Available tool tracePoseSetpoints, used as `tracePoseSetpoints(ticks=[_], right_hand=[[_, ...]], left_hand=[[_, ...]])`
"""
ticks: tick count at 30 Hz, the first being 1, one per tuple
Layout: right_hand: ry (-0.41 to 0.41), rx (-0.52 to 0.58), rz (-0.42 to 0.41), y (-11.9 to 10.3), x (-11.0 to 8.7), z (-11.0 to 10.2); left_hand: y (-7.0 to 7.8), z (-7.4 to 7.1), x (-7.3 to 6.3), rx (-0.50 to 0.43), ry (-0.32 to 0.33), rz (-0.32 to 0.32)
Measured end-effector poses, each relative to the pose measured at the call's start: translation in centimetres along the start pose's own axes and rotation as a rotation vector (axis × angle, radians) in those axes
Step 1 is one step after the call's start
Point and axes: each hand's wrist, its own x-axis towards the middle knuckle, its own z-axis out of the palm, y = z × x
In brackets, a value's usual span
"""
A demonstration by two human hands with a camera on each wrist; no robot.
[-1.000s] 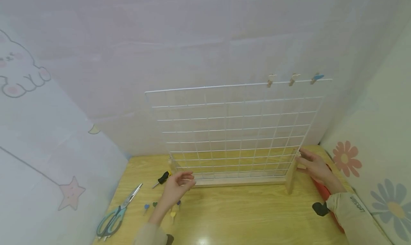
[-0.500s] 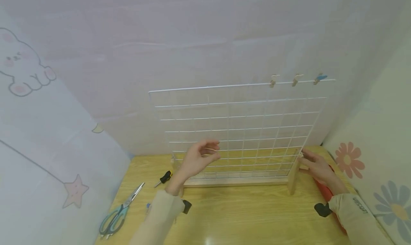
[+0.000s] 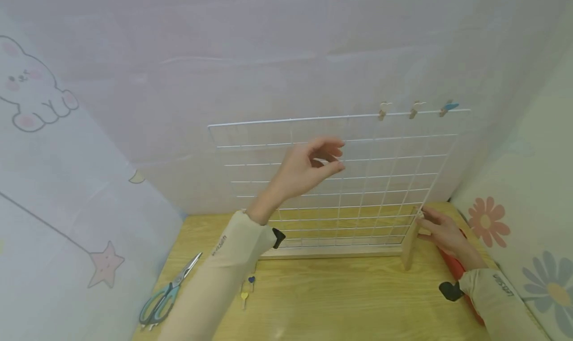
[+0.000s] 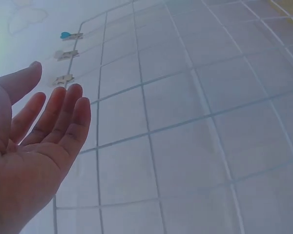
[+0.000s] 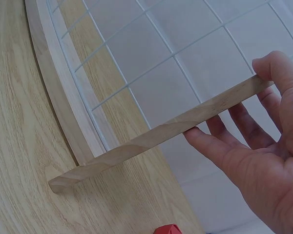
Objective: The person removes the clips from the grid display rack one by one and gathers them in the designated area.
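Observation:
A white wire grid panel (image 3: 250,123) stands upright in a wooden stand, whose base bar (image 3: 340,252) runs along the table. Clipped to its top wire near the right end are a blue-topped clothespin (image 3: 447,107) and two pale ones (image 3: 415,109). My left hand (image 3: 306,169) is raised before the middle of the grid, fingers loosely bent, holding nothing; the left wrist view shows its bare palm (image 4: 39,151). With fingers and thumb on either side, my right hand (image 3: 445,234) grips the stand's right wooden post (image 5: 141,141) near its upper end.
Scissors (image 3: 172,284) with teal handles lie at the table's left. Small yellow (image 3: 244,296) and dark blue (image 3: 251,280) heart-topped pieces lie near my left sleeve. A red object (image 3: 452,264) lies under my right forearm. A printed cloth wall (image 3: 268,47) rises behind the table.
My left hand has risen from low beside the stand's base, up and to the right, to the middle of the grid. My right hand stays on the post.

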Motion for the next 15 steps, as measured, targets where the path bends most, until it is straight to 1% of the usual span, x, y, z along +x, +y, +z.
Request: tracePoseSetpoints(ticks=[4, 6, 11, 13, 15], right_hand=[[-0.003, -0.014, 0.004, -0.2, -0.1, 0.1], [-0.004, -0.023, 0.006, -0.2, -0.1, 0.1], [-0.005, -0.026, 0.006, -0.2, -0.1, 0.0], [-0.006, -0.005, 0.002, -0.1, 0.0, -0.1], [-0.01, 0.017, -0.008, -0.1, 0.0, 0.0]], left_hand=[[1.7, -0.2, 2.0, 0.038, 0.009, 0.04], [2.5, -0.3, 2.8, 0.064, 0.013, 0.036], [3.8, 0.0, 4.3, 0.114, 0.064, 0.011], [4.2, 0.1, 4.9, 0.117, 0.082, 0.018], [4.5, 0.3, 5.3, 0.131, 0.084, 0.032]])
